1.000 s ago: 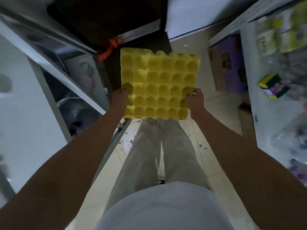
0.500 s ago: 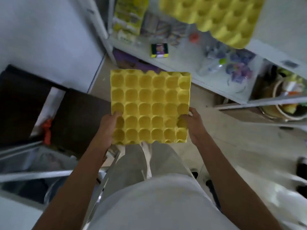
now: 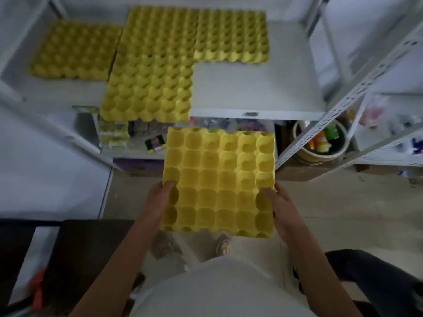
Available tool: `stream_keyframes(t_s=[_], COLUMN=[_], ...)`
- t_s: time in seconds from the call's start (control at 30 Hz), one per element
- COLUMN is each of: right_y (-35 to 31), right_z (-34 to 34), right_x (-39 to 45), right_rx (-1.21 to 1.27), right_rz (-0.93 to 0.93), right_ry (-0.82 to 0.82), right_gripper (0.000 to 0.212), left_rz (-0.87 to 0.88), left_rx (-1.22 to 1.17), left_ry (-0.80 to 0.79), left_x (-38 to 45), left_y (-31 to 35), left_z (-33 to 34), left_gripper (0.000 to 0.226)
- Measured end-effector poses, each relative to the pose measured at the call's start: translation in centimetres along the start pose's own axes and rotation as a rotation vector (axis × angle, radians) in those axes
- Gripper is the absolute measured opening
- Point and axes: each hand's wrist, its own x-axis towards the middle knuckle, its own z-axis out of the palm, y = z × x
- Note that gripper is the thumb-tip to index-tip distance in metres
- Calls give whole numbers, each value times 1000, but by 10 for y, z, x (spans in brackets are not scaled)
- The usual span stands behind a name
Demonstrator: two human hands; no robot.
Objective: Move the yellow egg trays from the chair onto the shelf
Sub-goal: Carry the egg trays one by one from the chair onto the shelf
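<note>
A yellow egg tray is held level in front of me, just below the white shelf. My left hand grips its left edge and my right hand grips its right edge. Several yellow egg trays lie on the shelf: one at the left, a front middle one that overhangs the shelf's front edge, and one at the back right. The shelf's front right part is bare. The dark chair is at my lower left.
Perforated white shelf uprights stand to the right. A lower shelf holds packets and a small box. A round bucket with bottles sits at the right. A dark shape lies on the floor at the lower right.
I have turned from the chair toward the shelf, carrying the tray in both hands. The shelf top with its trays has come fully into view and the tray is now near its front edge.
</note>
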Motion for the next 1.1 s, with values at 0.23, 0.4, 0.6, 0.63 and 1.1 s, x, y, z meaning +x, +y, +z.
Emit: stream_keyframes(t_s=[0.23,0.4,0.6,0.63,1.1], right_y=[-35,-60,-98,-106,-195], right_z=[-35,-36,-21,-16,52], right_x=[14,40,90,102,261], right_rx=[-24,-115,-183,-209,-700], right_rz=[-45,-88,-177,-196,-342], right_ry=[114,143,145,152,455], right_gripper=[32,33,29,28,59], left_rz=[174,276,475,506,903], left_rx=[170,237,327,330,944], left_ry=[74,114,169,171,25], left_x=[-4,13,53,61,154], left_y=[45,74,124,136,214], left_z=[61,78,89,90,76], left_gripper=[46,39,40,43,67])
